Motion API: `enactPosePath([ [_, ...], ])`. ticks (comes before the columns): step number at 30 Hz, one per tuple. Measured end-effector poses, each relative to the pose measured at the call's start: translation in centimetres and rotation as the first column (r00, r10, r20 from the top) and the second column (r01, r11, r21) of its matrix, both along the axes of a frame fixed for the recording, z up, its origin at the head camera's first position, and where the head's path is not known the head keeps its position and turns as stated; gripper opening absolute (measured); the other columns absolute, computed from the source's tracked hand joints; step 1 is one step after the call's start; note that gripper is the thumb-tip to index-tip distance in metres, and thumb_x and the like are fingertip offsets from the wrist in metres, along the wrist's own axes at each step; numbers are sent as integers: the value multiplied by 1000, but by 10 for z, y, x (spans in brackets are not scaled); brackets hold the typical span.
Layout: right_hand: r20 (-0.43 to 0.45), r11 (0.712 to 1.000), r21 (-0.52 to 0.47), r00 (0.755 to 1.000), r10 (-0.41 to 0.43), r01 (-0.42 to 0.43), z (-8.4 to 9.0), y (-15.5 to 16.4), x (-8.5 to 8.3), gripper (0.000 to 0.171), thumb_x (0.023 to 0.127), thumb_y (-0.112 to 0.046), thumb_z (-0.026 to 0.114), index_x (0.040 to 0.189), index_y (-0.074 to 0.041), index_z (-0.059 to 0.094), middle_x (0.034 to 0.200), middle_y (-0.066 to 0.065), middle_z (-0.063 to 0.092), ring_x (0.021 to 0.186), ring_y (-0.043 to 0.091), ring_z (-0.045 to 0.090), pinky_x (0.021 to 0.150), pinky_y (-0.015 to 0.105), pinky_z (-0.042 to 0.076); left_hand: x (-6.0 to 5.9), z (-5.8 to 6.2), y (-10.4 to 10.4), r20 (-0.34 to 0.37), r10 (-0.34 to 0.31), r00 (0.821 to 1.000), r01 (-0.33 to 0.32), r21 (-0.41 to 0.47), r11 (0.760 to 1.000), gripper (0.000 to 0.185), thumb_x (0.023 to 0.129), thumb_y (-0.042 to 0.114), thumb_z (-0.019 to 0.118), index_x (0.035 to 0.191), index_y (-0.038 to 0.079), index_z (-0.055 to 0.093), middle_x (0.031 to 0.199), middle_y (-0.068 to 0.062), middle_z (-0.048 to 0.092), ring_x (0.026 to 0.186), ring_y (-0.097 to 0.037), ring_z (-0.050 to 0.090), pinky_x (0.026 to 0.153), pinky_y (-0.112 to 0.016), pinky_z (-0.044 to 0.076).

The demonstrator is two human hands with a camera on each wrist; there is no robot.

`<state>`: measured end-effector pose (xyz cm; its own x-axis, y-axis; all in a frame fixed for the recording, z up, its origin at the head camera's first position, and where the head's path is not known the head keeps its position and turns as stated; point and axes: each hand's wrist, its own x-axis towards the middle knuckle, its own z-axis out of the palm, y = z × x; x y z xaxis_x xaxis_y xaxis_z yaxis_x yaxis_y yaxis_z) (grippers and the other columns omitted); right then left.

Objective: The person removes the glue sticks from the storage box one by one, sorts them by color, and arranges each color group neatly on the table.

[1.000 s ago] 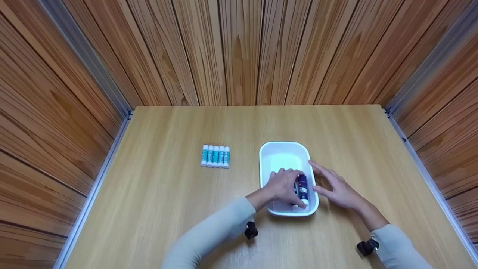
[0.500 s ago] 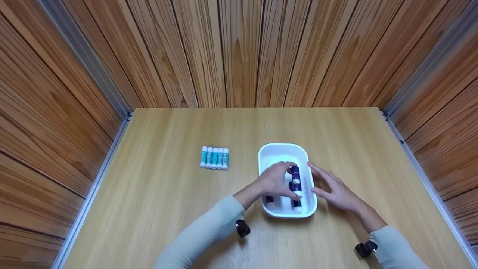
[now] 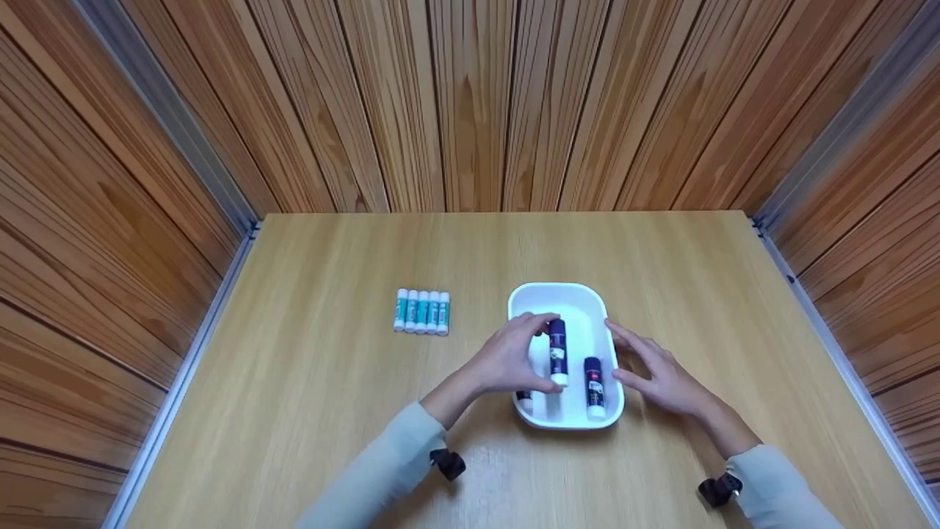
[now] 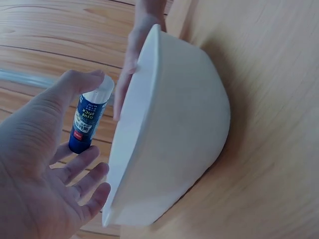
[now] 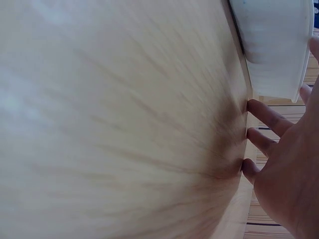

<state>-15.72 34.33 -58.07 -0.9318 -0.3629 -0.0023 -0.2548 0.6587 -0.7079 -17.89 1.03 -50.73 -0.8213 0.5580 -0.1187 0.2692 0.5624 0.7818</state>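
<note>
Between the thumb and fingertips of the left hand (image 3: 507, 360) sits a blue glue stick (image 3: 558, 351), pinched end to end, white cap toward the thumb, held just above the white tray (image 3: 520, 301); the wrist view shows the same glue stick (image 4: 89, 119) clear of the tray rim with the other fingers loosely spread. It looks light and rigid, a smooth plastic tube likely to roll or slip, so a grip across the barrel mid-length seems safer than on the ends. Just right of the grip a second blue stick (image 3: 594, 387) lies flat in the tray, and below the grip a dark end of a third (image 3: 523, 397) peeks out by the palm, mostly hidden. Beyond that stick the right hand (image 3: 657, 373) rests with straight, spread fingers against the tray's outer wall, holding nothing, steadying it. Well to the left of the grip five teal glue sticks (image 3: 422, 311) lie side by side on the wooden table (image 3: 330, 411).
</note>
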Motion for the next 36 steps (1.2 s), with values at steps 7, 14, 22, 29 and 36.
enactPosePath([
  [7, -8, 1000, -16, 1000, 13, -13, -2, 1, 1, 82, 111, -34, 70, 181, -30, 27, 174, 19, 53, 159, 51, 47, 125, 85, 29, 3, 3, -26, -24, 35, 999, -34, 12, 999, 107, 86, 40, 99, 174, 29, 39, 172, -5, 53, 159, -28, 55, 132, -51, 49],
  [14, -11, 1000, -11, 1000, 6, -6, -1, 1, 2, 82, 111, -34, 70, 180, -30, 27, 173, 20, 54, 158, 51, 49, 124, 84, 31, 1, 1, -48, -56, 55, 997, -56, -6, 998, 107, 87, 38, 99, 175, 25, 39, 172, -8, 53, 160, -31, 54, 132, -57, 48],
  [22, -17, 1000, -10, 1000, -1, 1, -1, 0, 3, 81, 111, -32, 72, 180, -29, 29, 169, 19, 59, 155, 49, 51, 122, 78, 33, -4, -5, -75, -72, 55, 996, -59, -48, 997, 104, 86, 40, 99, 172, 25, 43, 171, -6, 54, 159, -32, 53, 132, -59, 47],
  [29, -20, 1000, -8, 1000, 1, -2, -1, 1, 2, 81, 111, -32, 71, 180, -28, 29, 170, 20, 57, 156, 50, 50, 122, 80, 32, -6, -11, -102, -59, 65, 996, -68, -60, 996, 102, 86, 41, 99, 171, 25, 45, 170, -4, 55, 158, -32, 55, 131, -60, 48],
  [36, -24, 1000, 4, 1000, 7, -7, 0, 1, 1, 81, 111, -33, 70, 180, -26, 29, 170, 21, 56, 156, 51, 49, 123, 83, 33, -7, -20, -125, -58, 72, 996, -75, -46, 996, 99, 86, 40, 99, 169, 26, 47, 165, -5, 58, 155, -33, 56, 129, -63, 49],
])
